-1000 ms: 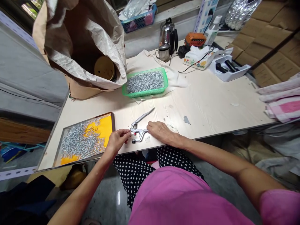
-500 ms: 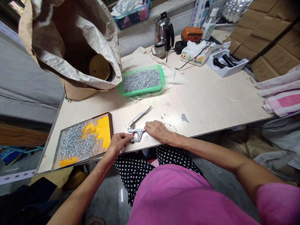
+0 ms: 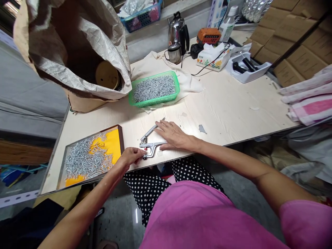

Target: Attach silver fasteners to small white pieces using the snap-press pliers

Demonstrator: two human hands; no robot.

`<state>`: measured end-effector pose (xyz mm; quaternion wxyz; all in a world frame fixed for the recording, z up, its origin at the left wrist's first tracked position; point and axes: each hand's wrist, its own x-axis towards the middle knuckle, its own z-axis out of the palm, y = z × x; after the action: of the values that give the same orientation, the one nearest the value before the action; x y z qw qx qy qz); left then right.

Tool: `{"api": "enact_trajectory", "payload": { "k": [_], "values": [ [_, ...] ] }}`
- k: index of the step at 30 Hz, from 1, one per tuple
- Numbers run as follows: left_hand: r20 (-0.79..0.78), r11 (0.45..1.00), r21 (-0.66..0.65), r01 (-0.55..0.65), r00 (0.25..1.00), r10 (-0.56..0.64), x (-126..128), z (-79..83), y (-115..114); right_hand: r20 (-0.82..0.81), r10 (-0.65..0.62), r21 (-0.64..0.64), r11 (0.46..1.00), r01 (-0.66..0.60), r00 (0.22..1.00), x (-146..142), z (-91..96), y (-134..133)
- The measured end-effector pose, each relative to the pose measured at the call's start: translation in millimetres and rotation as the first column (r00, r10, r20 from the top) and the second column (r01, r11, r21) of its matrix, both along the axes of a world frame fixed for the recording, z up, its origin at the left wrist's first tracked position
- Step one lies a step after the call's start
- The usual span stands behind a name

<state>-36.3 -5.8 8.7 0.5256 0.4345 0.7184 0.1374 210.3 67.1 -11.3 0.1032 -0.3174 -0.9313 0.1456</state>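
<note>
Hand pliers with a spring and a red part at the jaw, like snap-fastener pliers (image 3: 152, 148), lie on the table near its front edge, handles apart. My left hand (image 3: 131, 156) has thumb and fingertips pinched together at the jaw; what they hold, if anything, is too small to make out. Over the handle ends, my right hand (image 3: 176, 137) is open with fingers spread. Its fingertips reach the upper handle and its thumb lies by the lower one. Left of the pliers, a shallow tray (image 3: 120, 141) with a yellow bottom holds many small silvery metal pieces.
A green basket (image 3: 153, 102) full of similar small metal pieces stands behind the pliers. At the back left is a large open sack (image 3: 114, 38). A kettle (image 3: 176, 29), a metal mug (image 3: 174, 53), a tissue box (image 3: 211, 60) and a white tray (image 3: 246, 76) stand farther back.
My right hand has opened from its closed hold near the lower handle and spread its fingers up toward the upper handle. My left hand stays at the jaw. The view has shifted slightly.
</note>
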Motion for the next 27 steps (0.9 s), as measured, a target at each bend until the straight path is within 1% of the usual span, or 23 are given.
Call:
{"api": "enact_trajectory", "payload": {
  "k": [5, 8, 11, 13, 14, 15, 16, 17, 18, 20, 22, 24, 25, 27],
  "values": [
    [-0.024, 1.000, -0.014, 0.006, 1.000, -0.006, -0.2, -1.9, -1.3, 0.107, 0.077, -0.052, 0.996, -0.071, 0.991, -3.4, 6.6, 28.0],
    [-0.042, 1.000, -0.013, 0.005, 0.999, -0.006, -0.5, -3.3, -0.2, 0.150, 0.077, -0.043, 0.997, -0.071, 0.986, -10.0, 13.2, 31.8],
    [-0.092, 1.000, -0.025, 0.017, 0.996, -0.019, -1.4, -2.9, -1.3, 0.187, 0.068, -0.033, 0.997, -0.063, 0.980, -13.5, 16.6, 28.4],
    [-0.223, 0.997, 0.009, 0.077, 0.972, -0.073, -0.7, -1.1, -5.6, 0.172, 0.081, -0.033, 0.997, -0.076, 0.982, -12.8, 15.7, 25.1],
    [-0.324, 0.989, 0.067, 0.128, 0.941, -0.100, 0.7, 0.0, -8.7, 0.152, 0.088, -0.032, 0.996, -0.084, 0.985, -11.9, 14.3, 23.5],
    [-0.433, 0.969, 0.149, 0.195, 0.894, -0.113, 3.0, 1.0, -11.8, 0.127, 0.094, -0.031, 0.995, -0.091, 0.987, -11.0, 12.7, 22.1],
    [-0.533, 0.930, 0.242, 0.277, 0.839, -0.112, 6.3, 1.5, -14.6, 0.100, 0.098, -0.030, 0.995, -0.095, 0.990, -10.2, 10.9, 20.7],
    [-0.608, 0.871, 0.328, 0.367, 0.787, -0.103, 10.4, 1.4, -16.3, 0.077, 0.098, -0.029, 0.995, -0.096, 0.992, -9.7, 9.2, 19.4],
    [-0.656, 0.800, 0.393, 0.453, 0.748, -0.101, 15.3, 0.3, -16.3, 0.059, 0.094, -0.030, 0.995, -0.092, 0.994, -9.4, 7.8, 18.2],
    [-0.704, 0.659, 0.454, 0.600, 0.694, -0.146, 25.5, -4.2, -10.2, 0.038, 0.080, -0.038, 0.996, -0.079, 0.996, -9.6, 6.1, 16.1],
    [-0.726, 0.545, 0.456, 0.703, 0.649, -0.229, 33.6, -10.9, 3.3, 0.031, 0.068, -0.056, 0.996, -0.066, 0.997, -9.4, 5.6, 15.0],
    [-0.728, 0.470, 0.427, 0.772, 0.602, -0.328, 37.4, -16.8, 19.8, 0.037, 0.069, -0.076, 0.995, -0.067, 0.997, -7.3, 6.0, 15.5],
    [-0.724, 0.448, 0.404, 0.797, 0.578, -0.375, 37.8, -18.7, 27.4, 0.047, 0.071, -0.081, 0.995, -0.067, 0.996, -5.4, 6.3, 16.2],
    [-0.722, 0.432, 0.349, 0.832, 0.532, -0.441, 37.1, -19.5, 38.8, 0.080, 0.058, -0.075, 0.996, -0.052, 0.995, -0.4, 7.6, 18.2]
  ]
}}
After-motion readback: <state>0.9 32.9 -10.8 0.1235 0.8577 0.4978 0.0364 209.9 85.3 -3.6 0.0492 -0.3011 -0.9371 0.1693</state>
